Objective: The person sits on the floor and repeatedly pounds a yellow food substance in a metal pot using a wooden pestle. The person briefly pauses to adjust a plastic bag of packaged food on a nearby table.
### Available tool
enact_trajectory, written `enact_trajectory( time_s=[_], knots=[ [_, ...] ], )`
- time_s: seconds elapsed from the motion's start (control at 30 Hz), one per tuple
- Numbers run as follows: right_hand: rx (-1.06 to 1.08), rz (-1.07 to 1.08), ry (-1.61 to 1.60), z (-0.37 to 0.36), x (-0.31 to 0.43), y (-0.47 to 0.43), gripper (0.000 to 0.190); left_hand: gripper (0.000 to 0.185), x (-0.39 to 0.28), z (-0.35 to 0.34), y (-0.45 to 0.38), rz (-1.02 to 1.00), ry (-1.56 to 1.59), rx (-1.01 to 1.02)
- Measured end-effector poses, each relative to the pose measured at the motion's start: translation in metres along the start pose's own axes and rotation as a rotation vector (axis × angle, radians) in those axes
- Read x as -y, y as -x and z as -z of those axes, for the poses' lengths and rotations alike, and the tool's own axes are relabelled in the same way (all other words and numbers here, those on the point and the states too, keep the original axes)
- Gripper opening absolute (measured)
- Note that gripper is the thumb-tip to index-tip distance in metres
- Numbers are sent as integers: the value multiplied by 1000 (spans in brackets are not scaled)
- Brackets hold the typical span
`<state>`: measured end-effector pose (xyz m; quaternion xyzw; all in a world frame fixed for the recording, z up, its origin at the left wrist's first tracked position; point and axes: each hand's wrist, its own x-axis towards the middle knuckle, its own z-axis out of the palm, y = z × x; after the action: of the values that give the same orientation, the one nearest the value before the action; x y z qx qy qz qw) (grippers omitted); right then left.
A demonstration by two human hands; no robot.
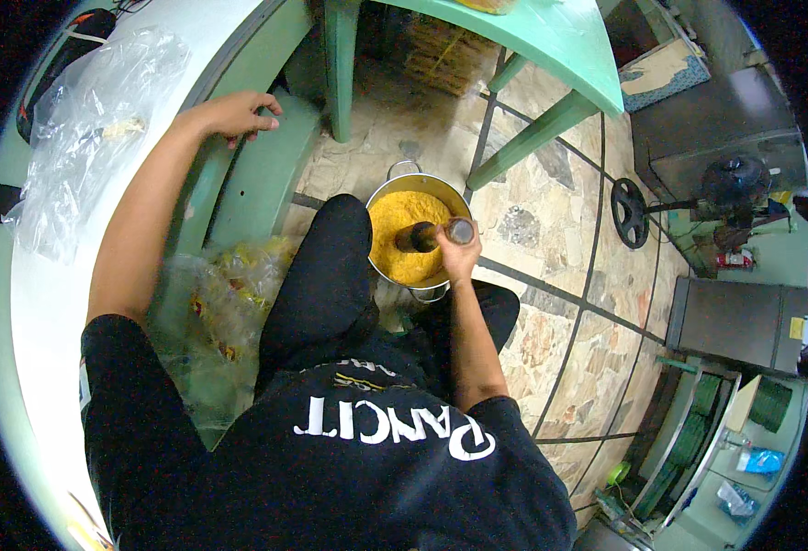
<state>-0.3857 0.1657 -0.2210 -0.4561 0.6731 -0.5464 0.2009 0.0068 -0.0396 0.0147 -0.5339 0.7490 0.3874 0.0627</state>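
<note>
A metal pot with two loop handles stands on the floor between my knees. Yellow crumbs fill much of it. My right hand grips a brown cylindrical pounder whose wide lower end meets the crumbs; whether it is wood or glass, I cannot tell. My left hand holds nothing. It hangs with fingers loosely apart past the edge of the white surface, over a green bench, and the forearm lies along that edge.
Clear plastic bags with yellow wrappers lie by my left leg. A clear plastic sheet covers part of the white surface. Ahead, a green plastic table has splayed legs. A pedestal fan stands at right on the stone-tiled floor.
</note>
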Motion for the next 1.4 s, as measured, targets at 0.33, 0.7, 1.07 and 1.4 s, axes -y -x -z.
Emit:
enact_trajectory(
  time_s=[0.33,0.7,1.07,1.4],
  knots=[
    [-116,477,-507,68,283,-79,37,40,25,1,2,-43,-37,11],
    [133,9,174,-26,45,-17,38,41,17,3,1,23,4,16],
    [-105,555,-454,97,313,-83,38,40,10,2,3,-16,-8,15],
    [44,-1,89,19,6,8,37,38,-2,-1,3,31,-9,48]
  ],
)
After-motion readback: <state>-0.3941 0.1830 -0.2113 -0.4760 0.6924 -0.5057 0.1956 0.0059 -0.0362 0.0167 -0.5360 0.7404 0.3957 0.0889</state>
